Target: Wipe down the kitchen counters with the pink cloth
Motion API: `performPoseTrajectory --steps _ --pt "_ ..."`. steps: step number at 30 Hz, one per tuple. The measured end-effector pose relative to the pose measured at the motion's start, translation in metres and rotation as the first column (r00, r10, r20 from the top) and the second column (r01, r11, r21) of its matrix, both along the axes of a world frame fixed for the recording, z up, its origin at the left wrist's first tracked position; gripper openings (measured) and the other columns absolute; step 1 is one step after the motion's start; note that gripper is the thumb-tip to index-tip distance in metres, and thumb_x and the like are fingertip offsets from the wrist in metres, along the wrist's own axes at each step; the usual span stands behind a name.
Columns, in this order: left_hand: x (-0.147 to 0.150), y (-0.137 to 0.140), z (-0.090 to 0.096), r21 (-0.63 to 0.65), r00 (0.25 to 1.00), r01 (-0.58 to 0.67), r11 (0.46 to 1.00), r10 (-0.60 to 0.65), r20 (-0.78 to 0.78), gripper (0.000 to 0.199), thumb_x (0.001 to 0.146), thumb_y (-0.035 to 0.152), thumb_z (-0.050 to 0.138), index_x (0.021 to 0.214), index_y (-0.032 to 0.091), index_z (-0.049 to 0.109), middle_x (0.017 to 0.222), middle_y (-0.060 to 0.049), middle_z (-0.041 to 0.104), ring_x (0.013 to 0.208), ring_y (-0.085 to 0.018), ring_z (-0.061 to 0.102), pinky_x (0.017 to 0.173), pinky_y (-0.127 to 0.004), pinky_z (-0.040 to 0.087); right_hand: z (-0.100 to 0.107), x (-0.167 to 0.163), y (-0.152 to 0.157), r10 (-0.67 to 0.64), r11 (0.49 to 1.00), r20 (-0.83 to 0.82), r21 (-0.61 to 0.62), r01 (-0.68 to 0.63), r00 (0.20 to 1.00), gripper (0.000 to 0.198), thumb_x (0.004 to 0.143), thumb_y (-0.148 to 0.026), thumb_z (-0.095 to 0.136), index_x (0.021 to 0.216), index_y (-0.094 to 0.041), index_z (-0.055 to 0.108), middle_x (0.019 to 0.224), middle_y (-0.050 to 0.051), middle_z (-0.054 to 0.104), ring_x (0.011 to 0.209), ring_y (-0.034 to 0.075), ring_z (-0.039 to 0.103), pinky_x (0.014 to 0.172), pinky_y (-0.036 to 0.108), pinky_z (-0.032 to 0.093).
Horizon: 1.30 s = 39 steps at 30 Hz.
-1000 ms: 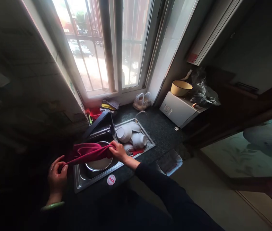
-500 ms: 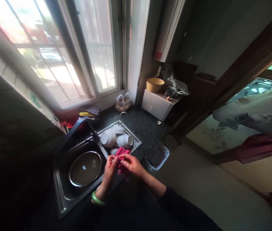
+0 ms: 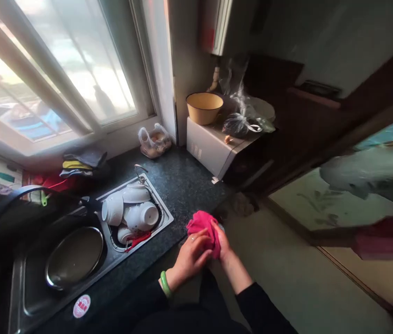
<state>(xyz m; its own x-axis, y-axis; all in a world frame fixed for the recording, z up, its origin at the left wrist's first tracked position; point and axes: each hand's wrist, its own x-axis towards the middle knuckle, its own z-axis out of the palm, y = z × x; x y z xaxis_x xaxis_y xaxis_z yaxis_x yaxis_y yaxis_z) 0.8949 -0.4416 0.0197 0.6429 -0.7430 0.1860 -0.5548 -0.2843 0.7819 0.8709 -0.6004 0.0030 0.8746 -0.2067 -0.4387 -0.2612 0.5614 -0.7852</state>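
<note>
A bright pink cloth (image 3: 199,221) is bunched between my two hands, beyond the counter's front edge. My left hand (image 3: 188,259), with a ring and a green bangle (image 3: 165,284) at the wrist, presses its fingers into the near side of the cloth. On the other side my right hand (image 3: 225,249) is wrapped around it. Left of the hands, white bowls (image 3: 137,215) lie tipped together in the small sink basin, with a red cloth-like piece (image 3: 140,240) at its front rim.
In the larger sink basin (image 3: 31,273) sits a round pan-like vessel (image 3: 76,257), with the dark faucet (image 3: 90,203) behind. A plastic bag (image 3: 154,141) stands under the window. A yellow basin (image 3: 204,109) and a clear bag (image 3: 243,118) rest on a white microwave-like box (image 3: 206,146).
Both hands have moved right with the pink cloth, away from the bowls to beyond the counter edge. The cloth is now bunched more tightly. The view has turned right.
</note>
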Motion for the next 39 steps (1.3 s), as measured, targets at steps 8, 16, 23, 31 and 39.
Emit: performPoseTrajectory --steps 8,16,23,31,39 --pt "0.05 -0.006 -0.121 0.244 0.763 -0.646 0.723 0.602 0.236 0.052 0.103 0.029 0.048 0.154 0.019 0.044 0.165 -0.018 0.043 0.158 -0.033 0.033 0.122 -0.061 0.043 -0.085 0.112 -0.052 0.696 0.133 -0.116 -0.949 -0.286 0.709 0.07 0.086 -0.054 0.071 0.151 -0.03 0.058 0.172 0.009 0.033 0.162 0.036 0.019 0.13 0.063 0.017" --pt "0.074 0.006 -0.168 0.341 0.765 -0.642 0.687 0.547 0.339 0.072 0.103 0.021 0.042 0.169 0.02 0.014 0.172 -0.016 0.029 0.162 -0.029 0.02 0.128 -0.057 0.037 -0.143 0.189 0.008 0.77 -0.177 -0.216 -0.976 -0.124 0.6 0.063 0.1 -0.035 0.058 0.161 -0.025 0.043 0.174 0.009 0.027 0.164 0.031 0.013 0.131 0.056 0.011" --pt "0.068 0.005 -0.164 0.395 0.791 -0.611 0.686 0.509 0.34 0.073 0.101 0.018 0.044 0.169 0.019 0.015 0.174 -0.014 0.025 0.162 -0.03 0.018 0.127 -0.057 0.039 -0.131 0.349 0.058 0.8 -0.134 -0.144 -0.989 -0.061 0.582 0.061 0.102 -0.028 0.056 0.16 -0.015 0.043 0.172 0.014 0.032 0.163 0.03 0.018 0.131 0.053 0.015" --pt "0.067 0.005 -0.164 0.414 0.795 -0.605 0.68 0.495 0.35 0.071 0.102 0.019 0.043 0.168 0.016 0.017 0.173 -0.014 0.025 0.162 -0.029 0.019 0.126 -0.053 0.04 -0.121 0.425 -0.023 0.583 -0.087 -0.157 -0.988 -0.131 0.797 0.061 0.099 -0.021 0.052 0.156 -0.001 0.044 0.167 0.027 0.034 0.162 0.032 0.02 0.13 0.056 0.015" --pt "0.069 0.002 -0.165 0.333 0.763 -0.642 0.691 0.531 0.37 0.074 0.098 0.013 0.043 0.168 0.014 0.019 0.172 -0.014 0.028 0.161 -0.028 0.022 0.124 -0.049 0.043 -0.154 0.193 -0.057 0.613 -0.143 -0.193 -0.981 -0.133 0.766 0.068 0.102 -0.034 0.04 0.169 -0.027 0.025 0.173 0.009 0.03 0.165 0.029 0.012 0.131 0.059 0.018"
